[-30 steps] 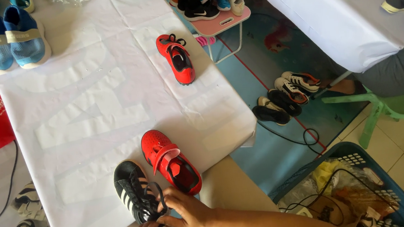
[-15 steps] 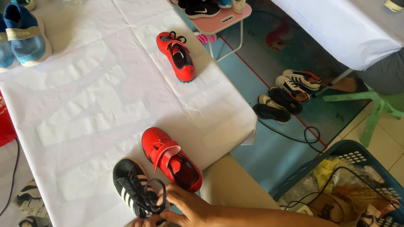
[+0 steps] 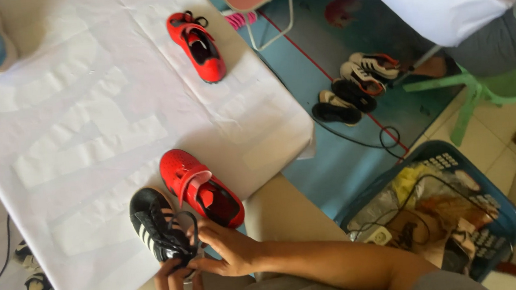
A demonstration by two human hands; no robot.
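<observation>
Both hands, left (image 3: 177,286) and right (image 3: 229,251), grip clenched on the laces of a black shoe (image 3: 157,226) at the worktop's (image 3: 84,116) near edge, beside a red shoe (image 3: 200,189).

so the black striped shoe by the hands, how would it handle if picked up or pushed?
The black shoe looks small and low-cut, so probably light. Its loose laces, at the right hand and left hand, would likely flop and snag. It lies flat on the white paper, so a push should slide it rather than tip it, perhaps wrinkling the sheet.
</observation>
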